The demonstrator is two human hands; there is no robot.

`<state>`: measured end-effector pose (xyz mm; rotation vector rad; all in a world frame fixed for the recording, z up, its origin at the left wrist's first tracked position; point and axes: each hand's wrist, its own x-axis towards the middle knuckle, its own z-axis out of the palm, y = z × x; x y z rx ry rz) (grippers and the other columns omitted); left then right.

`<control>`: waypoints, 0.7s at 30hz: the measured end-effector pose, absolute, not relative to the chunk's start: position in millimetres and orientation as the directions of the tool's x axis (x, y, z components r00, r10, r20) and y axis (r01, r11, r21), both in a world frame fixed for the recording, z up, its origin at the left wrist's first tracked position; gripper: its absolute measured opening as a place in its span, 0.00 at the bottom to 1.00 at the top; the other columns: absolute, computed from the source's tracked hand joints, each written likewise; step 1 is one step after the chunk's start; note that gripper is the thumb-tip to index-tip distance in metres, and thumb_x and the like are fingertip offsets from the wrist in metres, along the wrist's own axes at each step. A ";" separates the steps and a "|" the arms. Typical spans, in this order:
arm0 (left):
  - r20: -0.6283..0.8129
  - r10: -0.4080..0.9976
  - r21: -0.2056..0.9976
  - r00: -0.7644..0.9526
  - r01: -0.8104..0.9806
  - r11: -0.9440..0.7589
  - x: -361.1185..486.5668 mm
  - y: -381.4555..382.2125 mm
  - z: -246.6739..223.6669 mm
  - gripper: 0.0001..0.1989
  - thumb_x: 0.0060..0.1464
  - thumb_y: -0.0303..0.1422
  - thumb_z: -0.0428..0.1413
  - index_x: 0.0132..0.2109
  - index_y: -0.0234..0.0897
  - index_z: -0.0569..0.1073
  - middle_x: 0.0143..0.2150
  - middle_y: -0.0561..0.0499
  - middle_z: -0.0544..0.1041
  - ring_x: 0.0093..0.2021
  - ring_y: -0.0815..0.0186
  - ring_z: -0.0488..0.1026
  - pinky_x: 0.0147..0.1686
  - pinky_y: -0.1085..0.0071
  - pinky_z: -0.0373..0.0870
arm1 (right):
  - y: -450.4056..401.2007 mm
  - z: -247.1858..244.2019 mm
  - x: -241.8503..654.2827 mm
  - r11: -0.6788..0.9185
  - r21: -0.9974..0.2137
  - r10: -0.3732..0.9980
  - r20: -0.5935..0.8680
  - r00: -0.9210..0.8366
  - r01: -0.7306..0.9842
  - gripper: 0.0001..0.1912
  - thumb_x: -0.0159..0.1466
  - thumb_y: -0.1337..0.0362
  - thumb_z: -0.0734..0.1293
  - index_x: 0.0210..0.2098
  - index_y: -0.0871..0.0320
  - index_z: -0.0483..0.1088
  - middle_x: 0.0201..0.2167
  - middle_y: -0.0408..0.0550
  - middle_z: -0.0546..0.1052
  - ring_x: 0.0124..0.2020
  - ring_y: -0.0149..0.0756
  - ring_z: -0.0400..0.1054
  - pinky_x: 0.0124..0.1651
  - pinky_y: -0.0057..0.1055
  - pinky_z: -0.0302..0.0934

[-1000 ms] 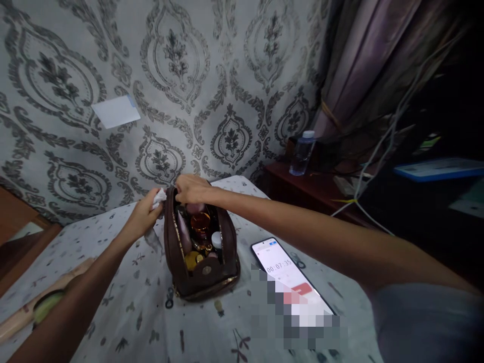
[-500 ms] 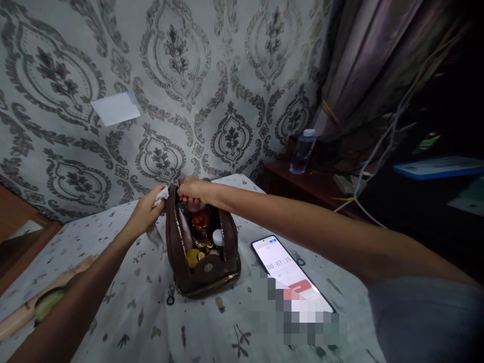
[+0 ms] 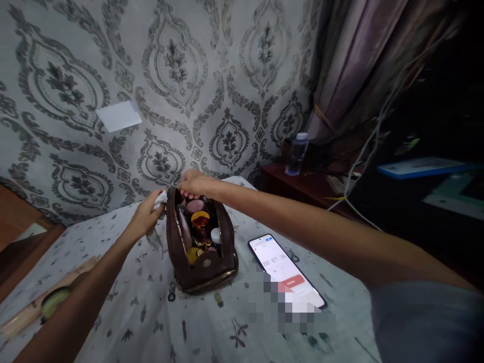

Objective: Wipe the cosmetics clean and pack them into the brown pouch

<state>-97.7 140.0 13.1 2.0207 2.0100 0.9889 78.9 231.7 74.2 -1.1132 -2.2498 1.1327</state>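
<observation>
A dark brown toiletry bag (image 3: 202,275) stands unzipped on the patterned bedsheet. Inside are an amber-coloured bottle (image 3: 200,220), a white-capped container (image 3: 215,235), a yellow round item (image 3: 192,255) and a pink rounded item (image 3: 195,205). My left hand (image 3: 148,212) is closed on a crumpled white tissue (image 3: 161,199), right beside the bag's far left edge. At the far end of the opening, my right hand (image 3: 194,184) has its fingers curled in; whether they grip the bag's rim or something small, I cannot tell.
A phone (image 3: 285,272) with a running timer lies right of the bag. Under my left forearm are a beige tube (image 3: 22,318) and a green round item (image 3: 55,302). A water bottle (image 3: 297,155) stands on the dark red side table (image 3: 274,174), near white cables (image 3: 361,169).
My right hand has risen slightly at the bag's far end, showing more of the pink item. The left hand still holds the tissue. The view has shifted slightly.
</observation>
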 end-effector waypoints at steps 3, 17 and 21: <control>0.336 0.930 0.565 -0.148 0.822 -0.073 -97.8 131.2 11.7 0.29 0.51 0.44 0.49 0.57 0.35 0.68 0.43 0.46 0.77 0.34 0.61 0.73 0.27 0.69 0.71 | 223.6 89.4 101.2 0.524 -0.675 0.806 0.198 -0.558 0.519 0.08 0.61 0.69 0.65 0.30 0.63 0.75 0.23 0.45 0.75 0.26 0.30 0.67 0.33 0.25 0.59; 0.170 0.930 0.602 -0.325 0.782 0.163 -126.9 -1.1 -41.4 0.23 0.53 0.50 0.49 0.48 0.38 0.70 0.38 0.48 0.80 0.32 0.59 0.77 0.34 0.66 0.72 | 106.9 49.3 152.9 0.764 -0.636 0.473 0.438 -0.764 0.108 0.08 0.61 0.73 0.63 0.26 0.61 0.70 0.20 0.39 0.67 0.24 0.26 0.58 0.30 0.24 0.48; 0.197 0.937 0.501 -0.289 0.851 0.157 -130.3 -44.1 -61.2 0.21 0.58 0.44 0.46 0.51 0.39 0.71 0.43 0.47 0.81 0.38 0.57 0.77 0.41 0.64 0.73 | 54.8 22.5 141.2 0.769 -0.639 0.269 0.307 -0.913 0.012 0.08 0.62 0.72 0.63 0.28 0.60 0.71 0.21 0.39 0.68 0.23 0.26 0.59 0.29 0.24 0.47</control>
